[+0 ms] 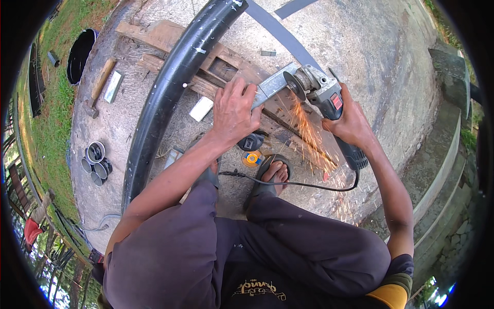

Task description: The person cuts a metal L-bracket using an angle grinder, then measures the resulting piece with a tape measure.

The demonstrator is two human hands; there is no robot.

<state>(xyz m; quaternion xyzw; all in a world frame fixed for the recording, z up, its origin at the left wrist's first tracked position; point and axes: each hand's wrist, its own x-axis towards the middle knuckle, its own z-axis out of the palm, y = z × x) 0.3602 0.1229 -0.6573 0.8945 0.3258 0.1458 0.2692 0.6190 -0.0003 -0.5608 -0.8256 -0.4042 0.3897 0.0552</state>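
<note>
Silvery rectangular metal bar [271, 88] over brown wooden boards [249, 71] looks stiff and slick, best held at its near end, as the left hand [236, 110] grips it, the right hand [351, 122] clasping a grey-and-black angle grinder [325, 96].

Your left hand [236, 110] is at the near end of the silvery rectangular metal bar [271, 87], above the long brown wooden boards [159, 37]; the grey cylindrical metal-headed grinder [327, 103], in your right hand [354, 122], is at its far end. Leftward, the long curved black pipe [172, 82] crosses the boards.
</note>
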